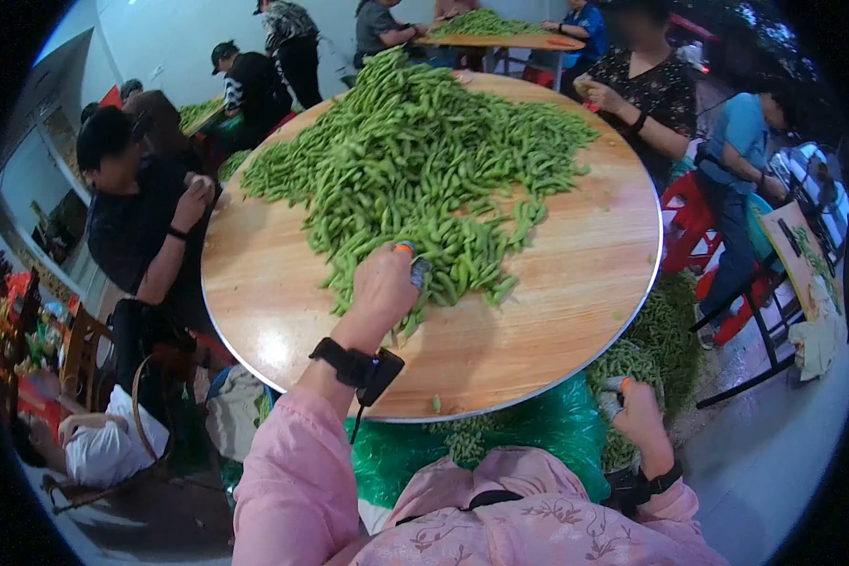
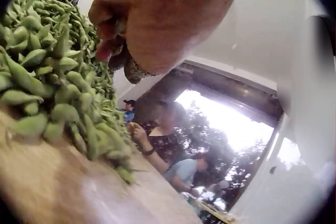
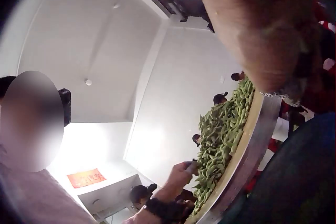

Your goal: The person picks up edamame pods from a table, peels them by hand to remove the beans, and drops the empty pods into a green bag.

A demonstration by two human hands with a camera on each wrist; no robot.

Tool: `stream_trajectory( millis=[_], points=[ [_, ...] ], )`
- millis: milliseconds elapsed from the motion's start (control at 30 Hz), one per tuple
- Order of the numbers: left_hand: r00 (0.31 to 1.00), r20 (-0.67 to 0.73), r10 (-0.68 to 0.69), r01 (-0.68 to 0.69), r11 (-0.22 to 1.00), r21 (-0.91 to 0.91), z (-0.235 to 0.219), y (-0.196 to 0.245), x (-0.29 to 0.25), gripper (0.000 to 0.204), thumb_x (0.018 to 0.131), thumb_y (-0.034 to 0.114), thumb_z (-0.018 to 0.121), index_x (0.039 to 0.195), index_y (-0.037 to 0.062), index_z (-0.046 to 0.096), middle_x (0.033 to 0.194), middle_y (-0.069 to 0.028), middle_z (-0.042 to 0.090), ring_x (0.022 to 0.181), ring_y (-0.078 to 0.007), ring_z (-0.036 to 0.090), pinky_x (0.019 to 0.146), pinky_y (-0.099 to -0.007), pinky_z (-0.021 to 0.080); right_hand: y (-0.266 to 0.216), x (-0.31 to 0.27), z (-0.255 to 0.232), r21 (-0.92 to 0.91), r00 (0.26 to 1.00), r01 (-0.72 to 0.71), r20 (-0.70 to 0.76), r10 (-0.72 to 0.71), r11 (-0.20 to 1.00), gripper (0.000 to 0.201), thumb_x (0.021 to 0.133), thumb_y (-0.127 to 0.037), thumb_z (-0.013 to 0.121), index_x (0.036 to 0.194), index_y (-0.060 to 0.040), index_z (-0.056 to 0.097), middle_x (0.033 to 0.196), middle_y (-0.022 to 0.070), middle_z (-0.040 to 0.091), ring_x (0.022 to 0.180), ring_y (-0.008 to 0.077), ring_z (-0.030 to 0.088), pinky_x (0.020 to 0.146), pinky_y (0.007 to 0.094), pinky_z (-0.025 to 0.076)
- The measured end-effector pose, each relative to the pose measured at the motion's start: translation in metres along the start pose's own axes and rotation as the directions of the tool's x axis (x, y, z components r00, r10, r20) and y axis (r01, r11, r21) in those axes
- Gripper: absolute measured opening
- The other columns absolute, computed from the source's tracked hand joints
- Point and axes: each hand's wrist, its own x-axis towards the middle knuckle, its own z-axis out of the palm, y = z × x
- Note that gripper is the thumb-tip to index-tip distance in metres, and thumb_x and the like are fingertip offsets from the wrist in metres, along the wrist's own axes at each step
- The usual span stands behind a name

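Note:
A large heap of green soybean pods [image 1: 406,141] lies on the round wooden table [image 1: 575,274]. Over the near edge of the heap is my left hand [image 1: 384,283], its fingers bent downward among the pods. An orange band and a grey covering [image 1: 418,272] show on its fingers. In the left wrist view the fingers curl under the hand, beside the heap. My right hand [image 1: 640,415] hangs below the table's right edge, with a similar orange and grey covering [image 1: 616,389] at its fingers. Pods in a container [image 1: 627,363] lie beneath it. Whatever either hand holds is hidden.
Green plastic sheeting [image 1: 557,429] covers the space between my lap and the table. More green pods [image 1: 674,325] are piled on the floor at right. People sit around the table, one at left [image 1: 127,208] and another at right [image 1: 646,80]. A red stool [image 1: 689,222] stands at right.

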Motion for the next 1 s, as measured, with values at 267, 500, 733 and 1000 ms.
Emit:
stream_trajectory(
  millis=[267,500,733,1000],
  points=[
    [0.983,0.178,-0.040,0.021,0.994,0.104,0.014,-0.006,0.017,0.013,0.072,0.012,0.053,0.078,0.0011,0.056,0.075,-0.0175,0.059,0.071,-0.0345,0.057,0.061,-0.0433,0.044,-0.047,0.011,-0.004,0.246,0.991,0.058,0.102,-0.085,0.968,0.024,0.073,-0.007,0.059,0.095,0.0027,0.059,0.083,0.0137,0.063,0.072,0.0155,0.059,0.065,0.0281,0.045],
    [0.995,-0.044,0.085,-0.084,0.996,0.039,-0.024,0.034,-0.028,0.013,0.068,0.012,0.060,0.077,0.0019,0.058,0.076,-0.0133,0.054,0.067,-0.0287,0.056,0.055,-0.0368,0.045,-0.088,0.047,0.034,0.569,0.963,0.035,0.202,-0.181,0.821,0.037,0.078,-0.013,0.058,0.111,0.0013,0.051,0.081,0.0062,0.061,0.069,0.0101,0.055,0.061,0.0224,0.044],
    [0.985,-0.105,0.136,-0.162,0.940,-0.301,-0.028,0.072,-0.090,0.015,0.068,0.013,0.065,0.079,0.0053,0.060,0.075,-0.0126,0.057,0.062,-0.0281,0.056,0.053,-0.0327,0.045,-0.115,0.067,0.066,0.911,0.865,-0.328,0.395,-0.308,0.249,0.030,0.078,-0.015,0.059,0.106,-0.0039,0.055,0.076,0.0041,0.059,0.060,0.0043,0.051,0.047,0.0134,0.035],
    [0.951,0.245,0.188,0.080,0.617,-0.783,-0.025,0.068,-0.110,0.017,0.080,0.013,0.052,0.090,-0.0009,0.053,0.076,-0.0187,0.056,0.067,-0.0355,0.053,0.058,-0.0346,0.042,-0.121,0.050,0.055,0.900,0.850,-0.301,0.403,-0.338,0.317,0.026,0.080,-0.010,0.057,0.104,0.0010,0.055,0.082,0.0032,0.060,0.068,0.0053,0.055,0.056,0.0152,0.042]
  ],
)
